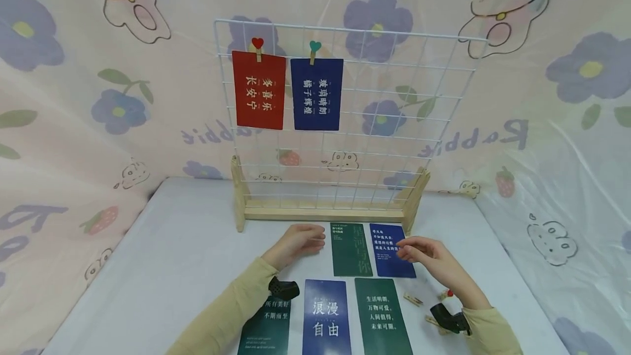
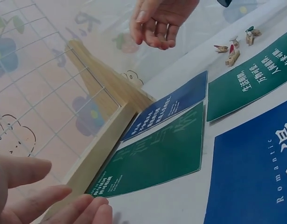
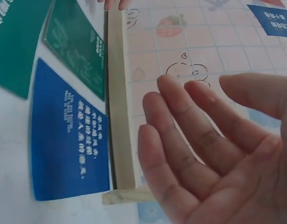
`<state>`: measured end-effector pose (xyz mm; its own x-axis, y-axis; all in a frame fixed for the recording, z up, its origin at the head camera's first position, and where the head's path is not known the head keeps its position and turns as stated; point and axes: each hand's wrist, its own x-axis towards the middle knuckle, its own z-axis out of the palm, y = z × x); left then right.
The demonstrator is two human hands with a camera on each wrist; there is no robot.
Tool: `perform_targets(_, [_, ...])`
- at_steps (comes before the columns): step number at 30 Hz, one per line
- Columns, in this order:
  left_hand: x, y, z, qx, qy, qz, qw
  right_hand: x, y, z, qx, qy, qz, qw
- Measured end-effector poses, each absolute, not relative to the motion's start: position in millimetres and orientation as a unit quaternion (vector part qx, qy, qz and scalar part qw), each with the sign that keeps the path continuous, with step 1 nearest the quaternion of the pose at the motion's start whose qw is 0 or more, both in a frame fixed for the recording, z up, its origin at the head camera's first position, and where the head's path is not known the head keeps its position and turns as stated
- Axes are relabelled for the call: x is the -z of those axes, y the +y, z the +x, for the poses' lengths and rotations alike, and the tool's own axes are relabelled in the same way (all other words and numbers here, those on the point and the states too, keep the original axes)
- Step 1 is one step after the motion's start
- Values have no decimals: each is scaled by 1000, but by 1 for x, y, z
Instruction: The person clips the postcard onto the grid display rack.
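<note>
My left hand is held over the table just left of a green card, its fingers loosely bent around nothing. On the other side, my right hand hovers beside a blue card, overlapping its right edge in the head view. The right wrist view shows its palm bare, with relaxed fingers. Nearer to me lie a dark green card partly covered by the left wrist, a blue card and another green card.
A white wire grid on a wooden stand rises at the back. A red card and a blue card hang from it by heart-topped clips. Several small wooden clips lie at the right.
</note>
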<state>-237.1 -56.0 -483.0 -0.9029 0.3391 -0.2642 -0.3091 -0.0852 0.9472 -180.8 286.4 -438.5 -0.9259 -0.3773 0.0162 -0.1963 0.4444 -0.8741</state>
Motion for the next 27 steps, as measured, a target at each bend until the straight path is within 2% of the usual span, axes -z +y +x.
perform_targets(6, [487, -55, -240, -736, 643, 15, 211, 443, 294, -179, 498, 840, -174, 131])
perform_targets(14, [493, -46, -247, -723, 660, 1, 203, 452, 318, -166, 478, 846, -121, 203])
perform_targets(20, [493, -35, -254, -709, 683, -18, 177, 457, 330, -159, 475, 847, -101, 216])
perform_targets(27, [499, -25, -263, -686, 717, -13, 124, 462, 336, -156, 483, 841, -96, 224])
